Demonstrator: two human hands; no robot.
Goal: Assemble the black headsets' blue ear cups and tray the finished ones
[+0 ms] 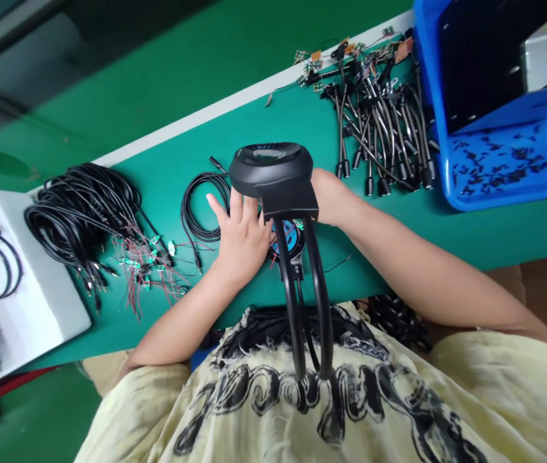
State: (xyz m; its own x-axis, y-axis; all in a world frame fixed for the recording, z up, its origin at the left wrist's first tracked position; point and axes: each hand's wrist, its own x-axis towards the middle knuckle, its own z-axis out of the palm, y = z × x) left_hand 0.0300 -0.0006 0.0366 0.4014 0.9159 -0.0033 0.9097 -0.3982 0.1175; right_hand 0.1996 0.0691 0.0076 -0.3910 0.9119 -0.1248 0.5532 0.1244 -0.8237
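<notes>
Evidently, in the head view, the work in hand centres on a round black unit with a blue inside (294, 240), lying on the green worktop (273, 125) between the two hands, and the handling looks delicate. Good practice here seems to be bracing the unit's rim lightly, keeping fingers off the fine red wires at its edge and avoiding any tug on the lead just right of it. A clear line of sight would help too, since a black disc-shaped head (247, 175) on two black tubes (322, 296) blocks much of the view. As for the grip, the left hand (243, 243) lies palm down with the little finger spread away; its other fingers are loosely extended, their tips hidden, so whether it has hold of anything cannot be told. The right hand (328, 196) shows only its back and wrist, leaving its opening and hold equally uncertain. Just left of the left grip sits a coiled black cable (185, 215); farther left lie thin wires with small connectors (148, 263). Beyond the right grip, bendable metal stems (384, 128) lie heaped near a blue tray (456, 199).
</notes>
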